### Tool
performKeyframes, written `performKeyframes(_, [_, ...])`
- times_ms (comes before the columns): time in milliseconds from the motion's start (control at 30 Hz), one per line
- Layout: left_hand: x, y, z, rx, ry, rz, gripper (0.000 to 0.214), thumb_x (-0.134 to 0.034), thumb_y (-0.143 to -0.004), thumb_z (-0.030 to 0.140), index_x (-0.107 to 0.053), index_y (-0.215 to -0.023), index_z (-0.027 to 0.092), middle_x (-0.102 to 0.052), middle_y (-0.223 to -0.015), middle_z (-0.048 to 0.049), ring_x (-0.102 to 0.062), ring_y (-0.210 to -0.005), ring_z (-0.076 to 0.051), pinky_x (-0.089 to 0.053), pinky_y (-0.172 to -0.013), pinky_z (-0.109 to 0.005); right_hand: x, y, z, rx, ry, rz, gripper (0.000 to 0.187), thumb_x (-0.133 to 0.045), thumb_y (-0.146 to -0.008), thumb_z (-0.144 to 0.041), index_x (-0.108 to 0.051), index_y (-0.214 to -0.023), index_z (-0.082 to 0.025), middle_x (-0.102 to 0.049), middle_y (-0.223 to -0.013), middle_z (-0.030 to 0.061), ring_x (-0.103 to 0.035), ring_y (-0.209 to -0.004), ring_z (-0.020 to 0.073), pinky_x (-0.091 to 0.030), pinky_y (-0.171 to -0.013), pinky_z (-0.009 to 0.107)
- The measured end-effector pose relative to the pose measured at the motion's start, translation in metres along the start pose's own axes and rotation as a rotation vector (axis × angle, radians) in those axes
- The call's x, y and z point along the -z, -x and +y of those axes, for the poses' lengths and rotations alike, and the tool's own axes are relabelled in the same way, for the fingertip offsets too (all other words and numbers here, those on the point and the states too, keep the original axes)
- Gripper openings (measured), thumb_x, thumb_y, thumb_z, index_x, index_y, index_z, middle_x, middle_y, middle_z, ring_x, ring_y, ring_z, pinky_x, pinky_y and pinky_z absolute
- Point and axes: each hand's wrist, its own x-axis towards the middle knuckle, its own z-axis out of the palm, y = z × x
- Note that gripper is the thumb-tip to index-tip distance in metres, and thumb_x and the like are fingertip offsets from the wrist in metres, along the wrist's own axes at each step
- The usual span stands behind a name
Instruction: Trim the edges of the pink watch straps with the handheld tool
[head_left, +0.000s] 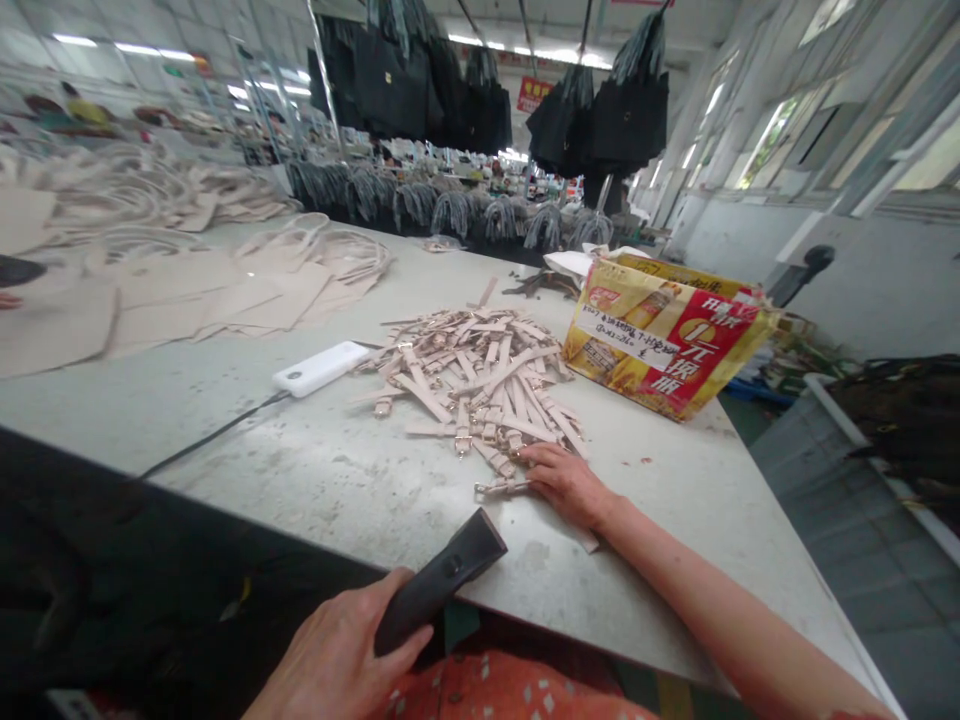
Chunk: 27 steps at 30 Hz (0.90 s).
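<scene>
My left hand (352,640) is closed around a black handheld tool (442,580) with a wide, flat head, held over the table's near edge. The head points up and to the right, towards the straps. My right hand (562,480) lies low on the table at the near side of a heap of pale pink buckle straps (480,370). Its fingers are bent down over a buckle strap (499,489), whose metal buckle sticks out to the left of them. The fingertips are partly hidden. Small metal buckles show on several straps in the heap.
Left of the heap lies a white power bank (321,368) with a black cable (214,435). A yellow and red carton (667,335) stands on the right. Flat beige pieces (180,300) cover the table's left. A grey bin (847,480) stands beyond the right edge. Black bags (630,120) hang behind.
</scene>
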Motion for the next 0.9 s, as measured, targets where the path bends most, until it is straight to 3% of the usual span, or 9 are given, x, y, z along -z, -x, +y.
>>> performKeyframes(100, [0.003,0.001,-0.002,0.004,0.011,-0.063,0.026,-0.061,-0.097,0.039,-0.081,-0.110,0.029,-0.092,-0.104,-0.0053,-0.088,-0.103,-0.030,-0.057,-0.089,-0.036,0.012,-0.011,0.009,0.034,-0.032,-0.040,0.023,-0.077,-0.102,-0.003,-0.082,-0.088,-0.021,-0.085,-0.141,0.0144,-0.076,-0.140,0.0277,-0.065,-0.117,0.049])
performKeyframes(233, [0.008,0.003,-0.010,0.005,0.042,-0.063,0.036,-0.058,-0.095,0.048,-0.083,-0.113,0.029,-0.093,-0.106,-0.0051,-0.088,-0.103,-0.032,-0.059,-0.090,-0.038,0.018,-0.009,-0.012,-0.048,-0.063,0.015,0.022,-0.077,-0.098,-0.002,-0.082,-0.089,-0.020,-0.083,-0.145,0.0155,-0.072,-0.143,0.0320,-0.059,-0.122,0.056])
performKeyframes(367, [0.019,0.004,-0.018,0.004,0.084,-0.020,0.044,-0.059,-0.090,0.059,-0.085,-0.112,0.029,-0.094,-0.105,-0.0044,-0.089,-0.103,-0.034,-0.063,-0.089,-0.038,0.015,0.009,-0.052,-0.213,-0.227,-0.020,0.024,-0.072,-0.095,0.001,-0.082,-0.088,-0.020,-0.085,-0.128,0.0115,-0.080,-0.115,0.0253,-0.063,-0.102,0.038])
performKeyframes(500, [0.028,0.005,-0.023,0.020,0.117,0.019,0.048,-0.064,-0.085,0.065,-0.086,-0.108,0.030,-0.095,-0.099,-0.0037,-0.090,-0.098,-0.034,-0.065,-0.085,-0.036,0.008,0.027,-0.086,-0.370,-0.368,-0.095,0.027,-0.067,-0.097,-0.003,-0.084,-0.103,-0.022,-0.084,-0.106,0.0046,-0.078,-0.101,0.0216,-0.058,-0.090,0.030])
performKeyframes(667, [0.032,0.006,-0.023,0.048,0.088,0.007,0.049,-0.062,-0.084,0.069,-0.085,-0.103,0.030,-0.094,-0.097,-0.0039,-0.089,-0.096,-0.034,-0.064,-0.083,-0.037,-0.002,0.038,-0.104,-0.593,-0.293,-0.077,0.040,-0.071,-0.097,-0.012,-0.082,-0.133,-0.025,-0.087,-0.114,0.0055,-0.076,-0.092,0.0230,-0.054,-0.083,0.031])
performKeyframes(767, [0.032,0.006,-0.017,0.050,0.057,-0.019,0.045,-0.062,-0.084,0.066,-0.083,-0.102,0.031,-0.094,-0.098,-0.0039,-0.089,-0.097,-0.033,-0.064,-0.083,-0.036,-0.004,0.043,-0.106,-0.567,-0.203,-0.068,0.041,-0.077,-0.102,-0.024,-0.081,-0.143,-0.026,-0.086,-0.123,0.0084,-0.078,-0.097,0.0252,-0.054,-0.084,0.032])
performKeyframes(900, [0.031,0.002,-0.009,0.050,0.009,-0.051,0.044,-0.064,-0.085,0.062,-0.084,-0.108,0.029,-0.094,-0.102,-0.0058,-0.089,-0.102,-0.035,-0.064,-0.084,-0.036,-0.005,0.048,-0.105,-0.488,-0.150,-0.078,0.028,-0.073,-0.110,-0.034,-0.088,-0.133,-0.028,-0.083,-0.111,0.0073,-0.078,-0.096,0.0236,-0.054,-0.079,0.030])
